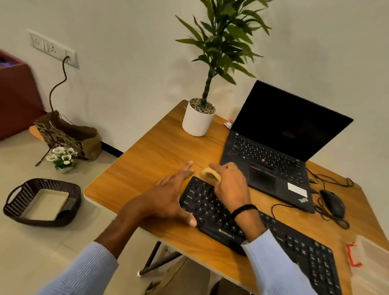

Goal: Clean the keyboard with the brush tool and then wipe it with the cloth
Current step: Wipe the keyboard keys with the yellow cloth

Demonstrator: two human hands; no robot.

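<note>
A black keyboard (296, 245) lies slanted along the near edge of the wooden table (157, 145). My right hand (230, 183) hovers over the keyboard's far left end and grips a small yellowish object (210, 173), probably the brush or the cloth; I cannot tell which. My left hand (168, 198) lies flat with straight fingers against the keyboard's left end, thumb at its front edge.
An open black laptop (277, 147) stands behind the keyboard. A black mouse (332, 203) with loose cables lies to its right. A potted plant (199, 118) sits at the far corner. A white cloth-like item with red trim (372, 262) lies at the right edge. A dark basket (44, 202) is on the floor.
</note>
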